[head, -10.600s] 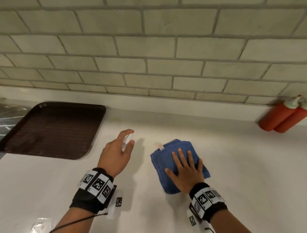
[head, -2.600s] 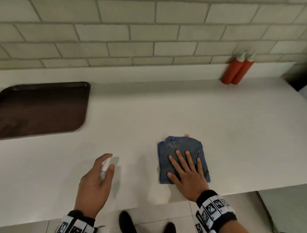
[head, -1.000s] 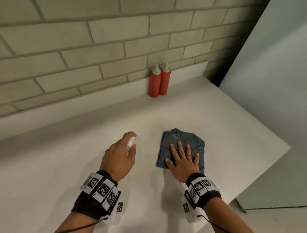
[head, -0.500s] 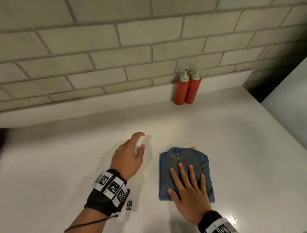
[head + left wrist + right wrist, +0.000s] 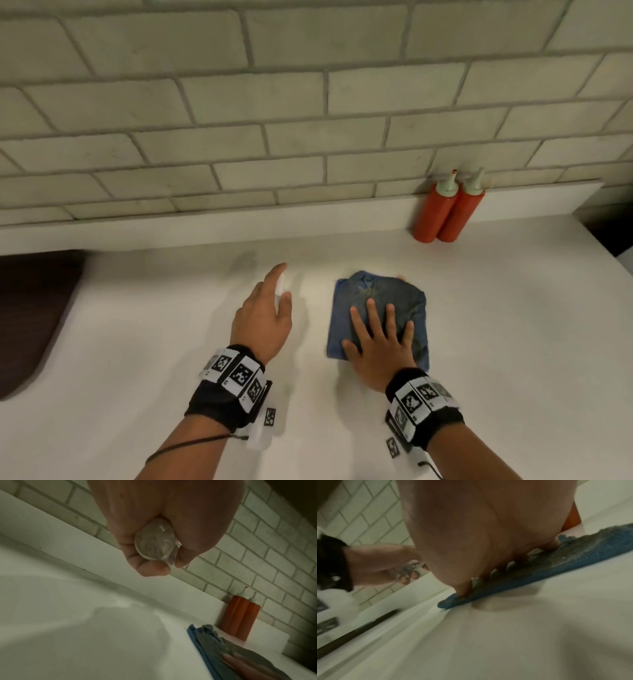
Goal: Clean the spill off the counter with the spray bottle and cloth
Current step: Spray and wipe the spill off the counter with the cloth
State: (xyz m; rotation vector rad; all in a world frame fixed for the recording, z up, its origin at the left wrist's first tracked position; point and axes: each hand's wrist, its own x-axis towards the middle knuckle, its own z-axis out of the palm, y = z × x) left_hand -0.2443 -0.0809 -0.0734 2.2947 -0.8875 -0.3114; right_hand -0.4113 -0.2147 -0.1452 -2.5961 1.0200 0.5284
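A folded blue cloth lies on the white counter, right of centre. My right hand lies flat on its near half with straight, spread fingers; in the right wrist view the fingertips press into the cloth. My left hand hovers above the counter to the left of the cloth, gripping a small clear spray bottle, index finger stretched over its top. In the left wrist view the bottle's round base shows between curled fingers. No spill is visible on the counter.
Two red squeeze bottles stand against the low backsplash at the back right, under the brick-tiled wall. A dark brown tray lies at the far left. The counter ends at the right beyond the red bottles.
My right hand has slid the cloth back and forth over the counter, and it now sits slightly farther from the front edge. My left hand still holds the bottle beside it. My head has turned left.
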